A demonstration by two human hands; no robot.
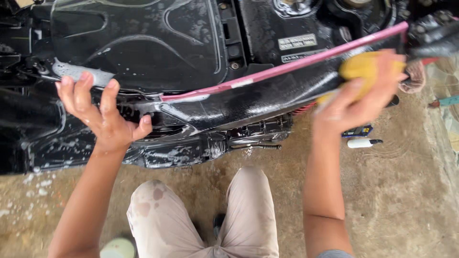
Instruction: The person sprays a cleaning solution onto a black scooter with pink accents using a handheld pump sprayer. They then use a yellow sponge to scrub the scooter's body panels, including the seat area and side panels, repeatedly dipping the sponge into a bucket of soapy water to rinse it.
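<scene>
Knees (201, 215) below, right hand (356, 102) grip closed on yellow sponge (366, 67); left hand (103, 114) spread open, empty.

You're crouched in an outdoor wash spot or a yard-side bike workshop. A black motorcycle body (191, 57) with a pink trim strip (287, 67) fills the space just beyond your fingers (86, 95), all wet and flecked with soap foam (76, 71). Below your fingers runs a rough, damp concrete floor (392, 200), with suds at its left edge and a small white bottle (362, 143) lying on it.
</scene>
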